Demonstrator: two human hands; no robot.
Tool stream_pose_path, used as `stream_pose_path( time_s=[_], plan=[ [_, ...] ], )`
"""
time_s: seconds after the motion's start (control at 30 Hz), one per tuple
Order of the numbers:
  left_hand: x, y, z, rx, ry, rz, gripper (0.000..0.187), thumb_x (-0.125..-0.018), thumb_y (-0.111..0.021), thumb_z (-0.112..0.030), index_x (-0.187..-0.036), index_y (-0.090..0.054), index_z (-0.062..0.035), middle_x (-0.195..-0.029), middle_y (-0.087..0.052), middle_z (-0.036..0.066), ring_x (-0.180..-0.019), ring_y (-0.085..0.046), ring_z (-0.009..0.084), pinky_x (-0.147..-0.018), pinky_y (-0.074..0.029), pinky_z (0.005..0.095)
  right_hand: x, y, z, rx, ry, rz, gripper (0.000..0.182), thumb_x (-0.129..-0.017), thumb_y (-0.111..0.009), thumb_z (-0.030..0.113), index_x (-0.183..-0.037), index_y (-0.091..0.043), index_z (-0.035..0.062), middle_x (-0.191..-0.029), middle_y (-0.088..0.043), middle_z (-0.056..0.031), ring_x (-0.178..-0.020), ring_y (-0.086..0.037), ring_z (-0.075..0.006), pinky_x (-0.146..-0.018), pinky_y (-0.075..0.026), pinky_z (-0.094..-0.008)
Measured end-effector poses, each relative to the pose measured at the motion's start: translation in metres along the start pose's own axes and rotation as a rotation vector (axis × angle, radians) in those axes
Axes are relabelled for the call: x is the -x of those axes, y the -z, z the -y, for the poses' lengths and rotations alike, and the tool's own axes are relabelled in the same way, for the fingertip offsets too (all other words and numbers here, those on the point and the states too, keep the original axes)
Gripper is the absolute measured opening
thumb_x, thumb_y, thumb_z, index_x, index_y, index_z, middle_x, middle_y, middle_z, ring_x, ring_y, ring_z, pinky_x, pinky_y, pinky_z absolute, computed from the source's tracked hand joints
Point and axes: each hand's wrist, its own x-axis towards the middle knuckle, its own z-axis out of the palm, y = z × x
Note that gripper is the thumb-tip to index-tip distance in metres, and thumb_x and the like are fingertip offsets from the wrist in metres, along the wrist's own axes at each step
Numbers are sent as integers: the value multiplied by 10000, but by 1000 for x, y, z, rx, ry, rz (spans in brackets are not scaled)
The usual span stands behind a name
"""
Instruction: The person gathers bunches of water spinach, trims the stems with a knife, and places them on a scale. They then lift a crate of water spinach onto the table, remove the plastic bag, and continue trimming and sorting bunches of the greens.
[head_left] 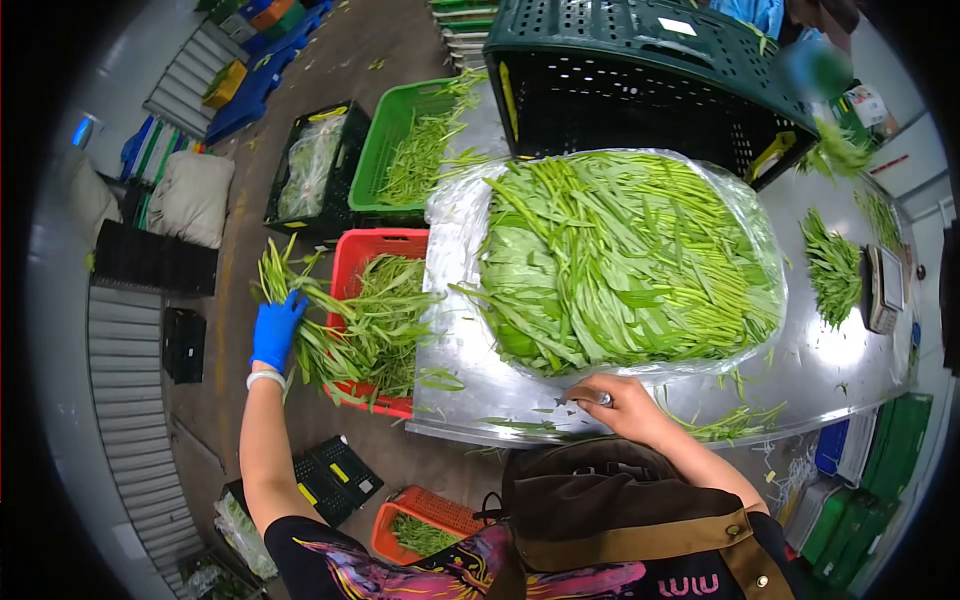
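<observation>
My left hand, in a blue glove, is closed round a bunch of water spinach at the left side of the red crate. Its long leaves hang over the crate's rim, where more loose greens lie. At the table's front edge, my bare right hand grips a small metal knife; most of the knife is hidden by the fingers. Just beyond that hand, a big heap of water spinach sits in a clear plastic bag, stems mostly to the right.
A dark green crate lies tipped on its side behind the heap. A scale and a smaller bunch are at the right of the metal table. A green crate stands beyond the red one; an orange crate is on the floor.
</observation>
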Motion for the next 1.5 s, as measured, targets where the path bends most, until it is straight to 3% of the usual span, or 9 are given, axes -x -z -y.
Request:
stream_pose_path(
  time_s=[0.17, 0.33, 0.43, 0.63, 0.8, 0.93, 1.07, 1.27, 1.5],
  plan=[
    [-53, 10, -123, 955, 296, -169, 219, -860, -667, -141, -1063, -683, -60, -970, -700, 153, -870, -683, 291, -764, -536, 383, 10, -2, -21, 5, 6, -67, 239, -838, -688, 92, -1070, -663, 36, -953, -694, -146, -801, -660, -328, -724, -517, -381],
    [-102, 59, -258, 1954, 509, 479, 568, -923, -554, -598, -881, -702, -51, -704, -658, 29, -552, -546, 105, -543, -427, 236, 7, 12, -6, -9, -114, -109, 232, -838, -695, 93, -1059, -661, 30, -931, -694, -151, -769, -660, -313, -692, -515, -362],
    [-118, 43, -285, 2172, 628, 382, 346, -942, -612, -406, -954, -675, -67, -771, -660, 20, -617, -554, 103, -572, -432, 241, 9, 16, -10, -3, -37, -139, 234, -836, -702, 97, -1056, -661, 31, -923, -694, -150, -739, -653, -299, -661, -510, -354],
    [-128, 97, -256, 2227, 588, -338, 217, -929, -602, -206, -1060, -617, -33, -946, -659, 53, -849, -626, 147, -782, -506, 270, 13, 31, -30, -41, -129, -179, 217, -854, -704, 131, -1044, -661, 35, -870, -679, -154, -699, -638, -284, -639, -499, -353],
    [-155, 130, -279, 2253, 529, -44, 347, -903, -649, -183, -1211, -516, -93, -1024, -598, 33, -887, -602, 162, -816, -496, 312, -15, 55, -21, -88, -42, -207, 208, -861, -699, 140, -1042, -665, 42, -848, -676, -144, -696, -638, -274, -658, -498, -340],
    [-158, 57, -308, 1903, 769, -359, 433, -846, -726, -197, -1192, -517, -42, -991, -564, 41, -844, -537, 136, -758, -456, 269, -40, 87, 7, -114, -153, -227, 195, -875, -659, 69, -1063, -657, 17, -885, -691, -76, -848, -652, -157, -791, -505, -298],
    [-139, 64, -317, 2257, 934, 85, 562, -818, -750, -152, -1293, -485, -11, -997, -590, 68, -868, -553, 140, -748, -457, 270, -74, 89, -21, -281, -128, -314, 318, -865, -657, 144, -1152, -611, 15, -1013, -681, -141, -930, -655, -247, -840, -500, -357],
    [-142, 75, -311, 2043, 765, -256, 643, -808, -616, 46, -1409, -398, -19, -1075, -588, 100, -940, -580, 168, -814, -482, 293, -129, 71, -31, 115, -44, -357, 485, -837, -647, 156, -1277, -513, 0, -1391, -462, -247, -1266, -447, -408, -1075, -364, -446],
    [-135, 199, -316, 2005, 600, -626, 677, -853, -521, 89, -1480, -319, -65, -1271, -509, 133, -1061, -550, 199, -897, -471, 300, -128, 84, -25, -163, -133, -329, 464, -839, -671, 163, -1239, -510, -10, -1262, -514, -194, -1114, -528, -378, -949, -435, -432]
  ],
)
